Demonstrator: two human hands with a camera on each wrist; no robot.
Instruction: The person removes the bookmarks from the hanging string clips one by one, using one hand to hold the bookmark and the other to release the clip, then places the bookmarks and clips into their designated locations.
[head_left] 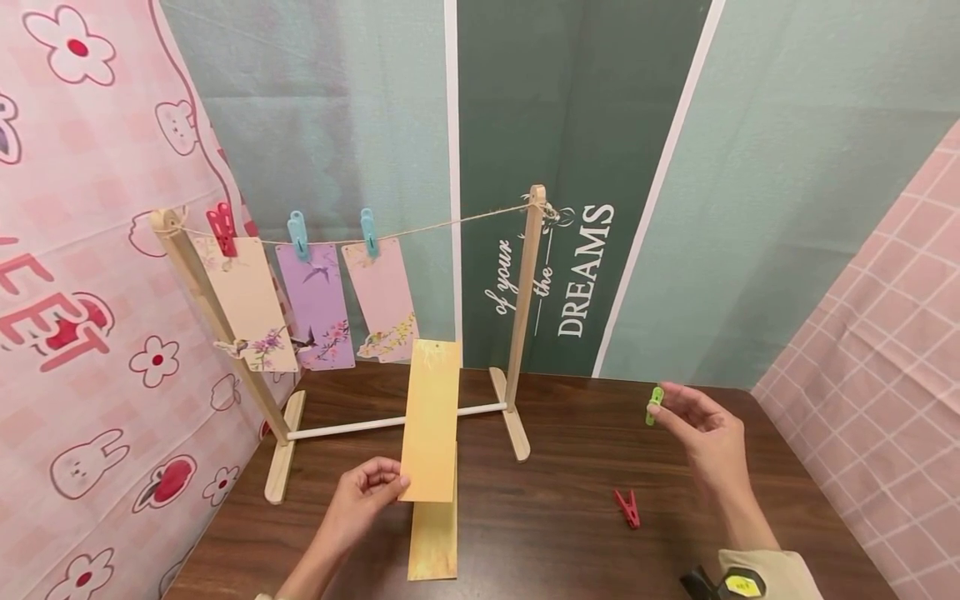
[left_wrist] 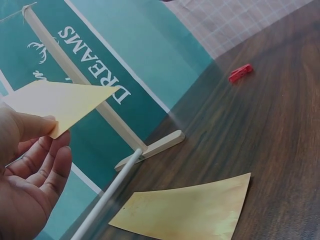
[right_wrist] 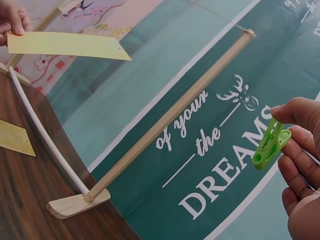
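My left hand (head_left: 369,493) pinches a yellow card (head_left: 432,417) by its lower left corner and holds it upright above the table. A second yellow card (head_left: 433,550) lies flat below it, partly covered in the head view. At the right, my right hand (head_left: 708,429) grips a green clothespin (right_wrist: 271,145) between thumb and fingers, raised off the table. Behind the left hand stands a wooden frame with a twine line (head_left: 450,223). From it hang a cream card (head_left: 251,300), a purple card (head_left: 315,304) and a pink card (head_left: 381,296), clipped by one red and two blue clothespins.
A red clothespin (head_left: 628,508) lies on the dark wooden table (head_left: 570,467) near the right hand. The frame's right post (head_left: 525,308) and white crossbar (head_left: 341,429) stand ahead of the hands. Printed cloth backdrops rise behind and at both sides.
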